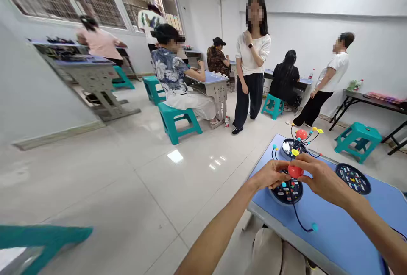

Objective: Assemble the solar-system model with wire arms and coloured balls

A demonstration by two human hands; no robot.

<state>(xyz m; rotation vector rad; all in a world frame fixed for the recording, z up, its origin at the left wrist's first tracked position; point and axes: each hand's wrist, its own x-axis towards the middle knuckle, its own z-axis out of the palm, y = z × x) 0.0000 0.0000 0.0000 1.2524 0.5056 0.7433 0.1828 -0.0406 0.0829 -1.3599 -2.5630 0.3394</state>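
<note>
Between my two hands is a red ball (296, 170), part of a planet model with bent black wires and small colored balls. The fingers of my left hand (274, 174) pinch at the ball's left side, though what lies between the fingertips is partly hidden. My right hand (313, 175) grips the ball from the top and right. Beneath them sits the model's round dark base (288, 193), printed with small pictures. One black wire (297, 218) runs down toward me and ends in a teal ball (314, 227).
A second planet model (301, 135) stands at the far corner of the blue table (337, 228). To the right lies another round dark base (353, 178). A person (253, 54) stands beyond the table; others sit at desks. Teal stools (178, 120) are on the floor.
</note>
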